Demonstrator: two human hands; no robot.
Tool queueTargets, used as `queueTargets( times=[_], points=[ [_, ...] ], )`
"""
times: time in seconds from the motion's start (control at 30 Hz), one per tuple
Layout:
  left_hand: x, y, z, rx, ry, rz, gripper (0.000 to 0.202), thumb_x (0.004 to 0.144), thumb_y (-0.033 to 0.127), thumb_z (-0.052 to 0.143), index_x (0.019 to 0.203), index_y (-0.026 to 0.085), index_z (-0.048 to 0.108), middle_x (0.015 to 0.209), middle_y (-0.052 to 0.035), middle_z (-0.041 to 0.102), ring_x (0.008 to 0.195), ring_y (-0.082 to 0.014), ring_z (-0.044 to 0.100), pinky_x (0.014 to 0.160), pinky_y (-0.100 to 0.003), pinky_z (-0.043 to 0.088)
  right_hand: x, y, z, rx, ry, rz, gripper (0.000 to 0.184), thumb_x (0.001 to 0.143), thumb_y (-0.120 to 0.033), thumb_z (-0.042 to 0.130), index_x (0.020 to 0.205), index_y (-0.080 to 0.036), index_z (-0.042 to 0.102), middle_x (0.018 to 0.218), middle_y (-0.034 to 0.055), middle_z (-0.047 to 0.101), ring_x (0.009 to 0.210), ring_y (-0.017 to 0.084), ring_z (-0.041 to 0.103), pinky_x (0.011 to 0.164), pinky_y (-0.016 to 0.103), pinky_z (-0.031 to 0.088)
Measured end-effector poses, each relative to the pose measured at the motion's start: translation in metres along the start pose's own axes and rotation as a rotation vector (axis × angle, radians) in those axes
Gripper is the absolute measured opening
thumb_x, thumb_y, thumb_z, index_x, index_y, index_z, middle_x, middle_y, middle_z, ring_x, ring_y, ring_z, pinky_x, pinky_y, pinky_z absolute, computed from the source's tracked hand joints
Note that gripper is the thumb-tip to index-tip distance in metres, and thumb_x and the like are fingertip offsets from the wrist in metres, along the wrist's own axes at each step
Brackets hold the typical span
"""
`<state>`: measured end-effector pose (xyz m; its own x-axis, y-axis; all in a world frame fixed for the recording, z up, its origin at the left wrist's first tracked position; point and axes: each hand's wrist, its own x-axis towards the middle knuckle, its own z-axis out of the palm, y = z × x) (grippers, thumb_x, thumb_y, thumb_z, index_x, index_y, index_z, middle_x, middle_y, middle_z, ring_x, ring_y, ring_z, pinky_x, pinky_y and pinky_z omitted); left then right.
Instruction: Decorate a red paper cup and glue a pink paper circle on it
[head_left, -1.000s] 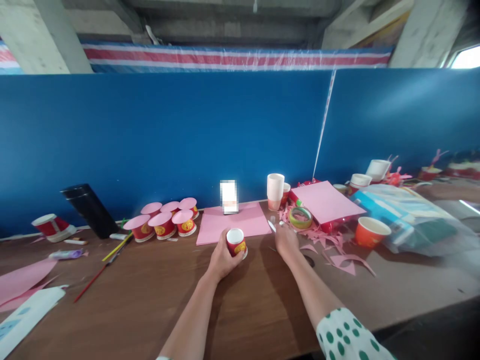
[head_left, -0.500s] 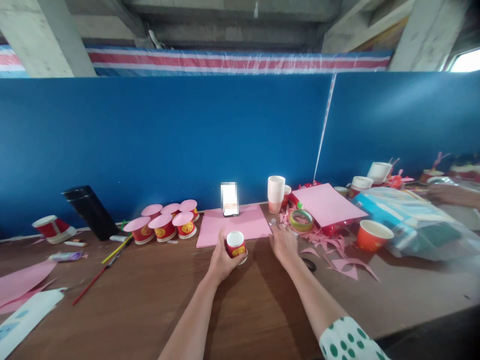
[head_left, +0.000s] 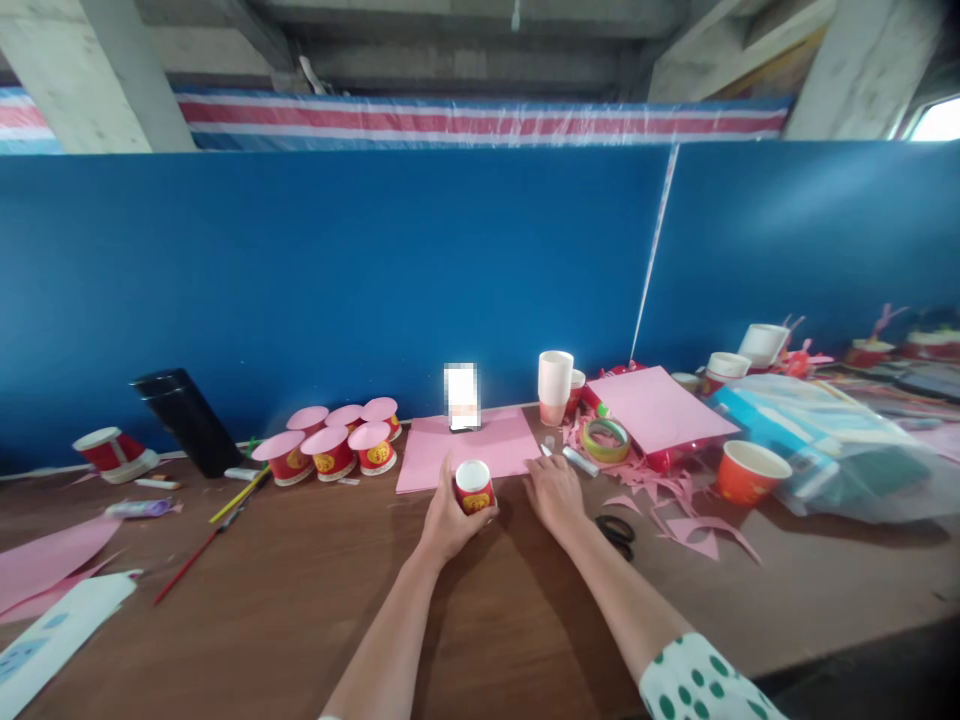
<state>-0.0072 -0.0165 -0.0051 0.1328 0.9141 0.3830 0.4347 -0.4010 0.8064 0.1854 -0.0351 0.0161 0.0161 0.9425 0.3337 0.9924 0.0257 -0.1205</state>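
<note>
My left hand (head_left: 448, 515) is wrapped round a small red paper cup (head_left: 474, 490) with a gold emblem and a white inside, mouth up, low over the brown table. To the right of it, my right hand (head_left: 556, 495) rests low at the edge of the pink sheet (head_left: 427, 455), its fingers drawn together. A small white tip shows by those fingers; what they hold, if anything, is mostly hidden. A white tube (head_left: 580, 461) lies just right of that hand. Black-handled scissors (head_left: 616, 535) lie beside my right wrist.
Several red cups with pink paper discs on top (head_left: 327, 452) stand at left, near a black bottle (head_left: 187, 425). A phone (head_left: 462, 398) stands on the pink sheet. At right are stacked white cups (head_left: 554, 388), a tape roll (head_left: 606, 440), pink scraps and a plastic bag (head_left: 832, 440).
My right hand has shifted slightly left and toward me, uncovering the white tube and more of the scissors. My left hand keeps its hold on the cup. Another person's hand at far right is gone.
</note>
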Motion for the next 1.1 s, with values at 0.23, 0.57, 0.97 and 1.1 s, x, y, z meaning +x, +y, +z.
queueTargets(
  times=[0.23,0.57,0.97,1.1],
  points=[
    [0.0,-0.002,0.0,-0.003,0.007,0.007,0.087,0.061,0.031,0.068,0.136,0.018,0.024,0.12,-0.0119,0.052,0.12,-0.0273,0.043,0.098,-0.042,0.035,-0.002,-0.006,0.004,0.03,-0.006,-0.061,0.026,0.086,-0.025,0.046,0.109,-0.021,0.058,0.103,0.008,0.061,0.103,0.022,0.045,0.086,0.031,0.031],
    [0.001,0.0,0.001,-0.074,0.021,-0.016,0.1,0.056,0.033,0.073,0.137,0.018,0.016,0.116,-0.0098,0.053,0.109,-0.0244,0.052,0.095,-0.039,0.038,-0.001,-0.007,0.007,0.031,0.002,-0.073,0.027,0.088,-0.023,0.042,0.109,-0.021,0.058,0.101,0.0079,0.062,0.101,0.021,0.046,0.085,0.031,0.031],
    [0.007,0.0,0.001,-0.015,0.004,0.016,0.093,0.06,0.029,0.068,0.137,0.017,0.017,0.115,-0.0106,0.054,0.115,-0.0251,0.048,0.099,-0.041,0.034,-0.002,-0.012,0.008,0.01,0.032,-0.087,0.021,0.088,-0.021,0.043,0.1,-0.02,0.06,0.096,0.0079,0.063,0.099,0.021,0.048,0.083,0.031,0.033],
    [0.006,-0.002,-0.017,0.0,-0.037,0.004,0.094,0.061,0.032,0.068,0.137,0.017,0.015,0.11,-0.0095,0.058,0.108,-0.0248,0.053,0.096,-0.042,0.037,-0.001,-0.013,0.008,0.02,0.017,-0.08,0.022,0.088,-0.021,0.042,0.102,-0.02,0.06,0.098,0.0077,0.063,0.1,0.021,0.048,0.084,0.031,0.033]
  ],
)
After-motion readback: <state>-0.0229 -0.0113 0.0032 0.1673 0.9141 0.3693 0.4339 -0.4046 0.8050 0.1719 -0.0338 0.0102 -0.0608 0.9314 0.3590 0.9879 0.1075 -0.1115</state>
